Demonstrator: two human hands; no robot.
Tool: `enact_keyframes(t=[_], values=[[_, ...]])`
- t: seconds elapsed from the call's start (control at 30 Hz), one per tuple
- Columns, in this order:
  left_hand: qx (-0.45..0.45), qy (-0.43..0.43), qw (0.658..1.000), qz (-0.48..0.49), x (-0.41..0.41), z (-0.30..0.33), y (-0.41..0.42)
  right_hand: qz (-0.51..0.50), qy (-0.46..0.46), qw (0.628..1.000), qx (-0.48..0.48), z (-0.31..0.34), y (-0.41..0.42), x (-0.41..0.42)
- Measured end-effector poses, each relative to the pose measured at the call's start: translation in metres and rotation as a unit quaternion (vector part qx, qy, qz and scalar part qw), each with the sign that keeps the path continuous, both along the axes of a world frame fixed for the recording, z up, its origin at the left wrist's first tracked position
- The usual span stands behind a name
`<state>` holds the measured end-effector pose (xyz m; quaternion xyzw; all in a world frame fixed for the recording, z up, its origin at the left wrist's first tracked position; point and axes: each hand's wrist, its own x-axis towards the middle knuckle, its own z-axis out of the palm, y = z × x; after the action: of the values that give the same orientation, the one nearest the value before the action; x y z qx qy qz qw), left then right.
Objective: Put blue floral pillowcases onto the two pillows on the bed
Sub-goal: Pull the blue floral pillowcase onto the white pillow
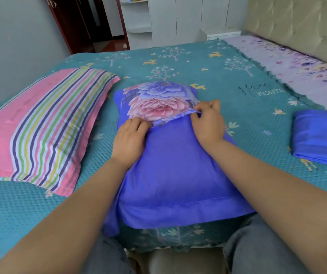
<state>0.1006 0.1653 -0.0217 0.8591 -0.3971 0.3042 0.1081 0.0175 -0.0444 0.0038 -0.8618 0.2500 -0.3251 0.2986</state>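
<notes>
The teal bedspread (208,62) bears dark cursive script, unreadable, above white capitals "FORTU", cut off, at about two o'clock from the pillow.

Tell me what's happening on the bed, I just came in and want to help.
A person is dressing a pillow in a blue floral pillowcase. Both hands work at the case's opening: the left hand is tucked at the flap, the right hand pinches its edge. The striped pillow lies bare to the left, and a folded blue pillowcase waits on the right.
</notes>
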Motion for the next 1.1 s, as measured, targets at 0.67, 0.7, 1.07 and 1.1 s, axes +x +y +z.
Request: enact_keyframes(t=[0.67,0.7,1.07,1.1], values=[[-0.303,0.176,0.936,0.012,-0.017,0.032,-0.026,0.248,0.191,0.895,-0.317,-0.035,0.048,-0.035],[-0.292,0.161,0.943,-0.006,-0.022,0.035,-0.028,0.246,0.220,0.893,-0.306,-0.035,0.045,-0.028],[-0.094,0.057,0.994,-0.025,-0.023,0.021,-0.010,0.045,0.320,0.941,-0.101,-0.026,0.035,0.001],[-0.094,0.072,0.993,-0.020,-0.023,0.020,-0.009,0.032,0.341,0.929,-0.138,-0.022,0.041,-0.003]])
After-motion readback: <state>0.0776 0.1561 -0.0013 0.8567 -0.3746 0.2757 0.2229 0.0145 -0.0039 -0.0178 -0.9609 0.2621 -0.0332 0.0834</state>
